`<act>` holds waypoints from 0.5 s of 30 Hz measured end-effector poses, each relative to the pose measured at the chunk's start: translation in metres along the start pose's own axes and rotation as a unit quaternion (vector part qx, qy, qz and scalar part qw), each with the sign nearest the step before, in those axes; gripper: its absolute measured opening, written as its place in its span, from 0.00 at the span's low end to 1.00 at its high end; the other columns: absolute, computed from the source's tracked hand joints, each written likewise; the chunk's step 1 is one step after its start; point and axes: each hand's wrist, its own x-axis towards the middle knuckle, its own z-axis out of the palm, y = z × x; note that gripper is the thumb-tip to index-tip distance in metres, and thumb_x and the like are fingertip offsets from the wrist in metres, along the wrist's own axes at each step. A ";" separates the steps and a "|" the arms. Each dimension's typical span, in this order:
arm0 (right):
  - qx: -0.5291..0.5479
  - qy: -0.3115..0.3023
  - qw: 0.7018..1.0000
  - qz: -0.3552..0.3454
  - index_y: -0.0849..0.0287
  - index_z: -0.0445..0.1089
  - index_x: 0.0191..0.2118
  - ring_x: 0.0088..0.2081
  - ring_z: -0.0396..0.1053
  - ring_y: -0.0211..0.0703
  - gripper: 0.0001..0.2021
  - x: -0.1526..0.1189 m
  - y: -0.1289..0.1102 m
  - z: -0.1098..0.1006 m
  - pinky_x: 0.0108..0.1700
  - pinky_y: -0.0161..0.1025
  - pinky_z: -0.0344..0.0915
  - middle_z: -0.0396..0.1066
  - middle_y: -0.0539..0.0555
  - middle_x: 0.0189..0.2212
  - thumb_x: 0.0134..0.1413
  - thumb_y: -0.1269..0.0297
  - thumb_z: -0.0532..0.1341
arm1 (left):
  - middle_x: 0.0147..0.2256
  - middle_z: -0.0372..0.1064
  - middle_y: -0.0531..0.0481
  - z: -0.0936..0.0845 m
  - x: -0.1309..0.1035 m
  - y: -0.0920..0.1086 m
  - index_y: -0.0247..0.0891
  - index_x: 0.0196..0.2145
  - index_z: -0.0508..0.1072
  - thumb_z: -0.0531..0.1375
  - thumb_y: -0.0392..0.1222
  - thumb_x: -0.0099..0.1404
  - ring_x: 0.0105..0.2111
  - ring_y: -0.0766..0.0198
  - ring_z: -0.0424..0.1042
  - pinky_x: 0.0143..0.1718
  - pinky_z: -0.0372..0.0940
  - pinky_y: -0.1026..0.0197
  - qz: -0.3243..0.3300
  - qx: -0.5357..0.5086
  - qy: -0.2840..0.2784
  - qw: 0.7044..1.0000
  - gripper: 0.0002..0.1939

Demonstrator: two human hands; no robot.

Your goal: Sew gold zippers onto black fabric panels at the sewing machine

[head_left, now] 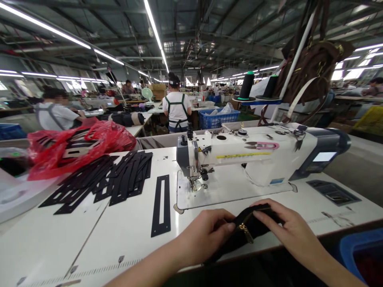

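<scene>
Both hands grip a black zipper strip (239,241) at the front edge of the table, below the sewing machine (239,155). My left hand (206,233) pinches its left part between thumb and fingers. With thumb on top and fingers behind, my right hand (285,225) holds the right part. A gold zipper pull (246,232) hangs between the hands. Left of the machine's plate lies a single black frame-shaped piece (160,205) with a long slot. More such black pieces (128,177) are piled farther left.
A red plastic bag (80,145) sits behind the pile. Thread cones (247,85) stand behind the machine, and pink-handled thread snips (263,145) lie on its arm. A blue bin (348,251) is at lower right. Co-workers (176,105) are farther off.
</scene>
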 end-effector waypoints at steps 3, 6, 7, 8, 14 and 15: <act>-0.007 -0.007 0.999 -0.043 0.52 0.71 0.40 0.38 0.72 0.45 0.11 0.011 -0.018 0.004 0.41 0.37 0.68 0.75 0.51 0.36 0.54 0.55 0.57 | 0.24 0.65 0.53 0.000 -0.001 0.002 0.33 0.32 0.71 0.53 0.49 0.64 0.24 0.68 0.61 0.24 0.54 0.68 -0.017 -0.103 0.006 0.995 0.16; -0.032 0.017 0.997 -0.073 0.50 0.71 0.38 0.37 0.72 0.46 0.10 0.018 -0.028 0.008 0.41 0.38 0.67 0.75 0.50 0.35 0.53 0.55 0.58 | 0.23 0.64 0.53 -0.005 -0.004 0.000 0.33 0.30 0.71 0.52 0.51 0.64 0.23 0.68 0.62 0.25 0.56 0.67 -0.023 -0.143 0.037 0.989 0.18; -0.034 0.021 0.996 -0.074 0.50 0.71 0.37 0.36 0.72 0.46 0.10 0.020 -0.029 0.009 0.40 0.37 0.68 0.75 0.50 0.34 0.53 0.54 0.58 | 0.25 0.66 0.51 -0.006 -0.006 -0.001 0.33 0.33 0.71 0.52 0.50 0.64 0.25 0.66 0.64 0.28 0.59 0.65 -0.014 -0.139 0.066 0.988 0.16; -0.034 0.022 0.997 -0.069 0.51 0.70 0.36 0.35 0.72 0.45 0.10 0.021 -0.030 0.009 0.38 0.37 0.68 0.75 0.50 0.33 0.53 0.54 0.58 | 0.29 0.69 0.49 -0.008 -0.010 -0.001 0.35 0.36 0.72 0.53 0.47 0.64 0.29 0.64 0.67 0.32 0.61 0.63 0.008 -0.114 0.106 0.988 0.14; 0.026 0.110 0.993 -0.013 0.51 0.65 0.45 0.32 0.73 0.43 0.15 0.016 -0.034 0.019 0.33 0.33 0.69 0.74 0.49 0.30 0.53 0.52 0.56 | 0.43 0.64 0.46 -0.005 -0.031 0.001 0.40 0.31 0.71 0.62 0.34 0.56 0.44 0.55 0.64 0.45 0.60 0.53 0.211 0.213 0.305 0.904 0.04; 0.019 0.118 0.993 -0.024 0.51 0.65 0.45 0.32 0.73 0.42 0.15 0.014 -0.035 0.021 0.32 0.32 0.69 0.74 0.49 0.31 0.53 0.52 0.57 | 0.42 0.64 0.46 -0.004 -0.032 0.001 0.40 0.31 0.70 0.64 0.34 0.55 0.43 0.55 0.64 0.44 0.60 0.53 0.213 0.238 0.307 0.897 0.06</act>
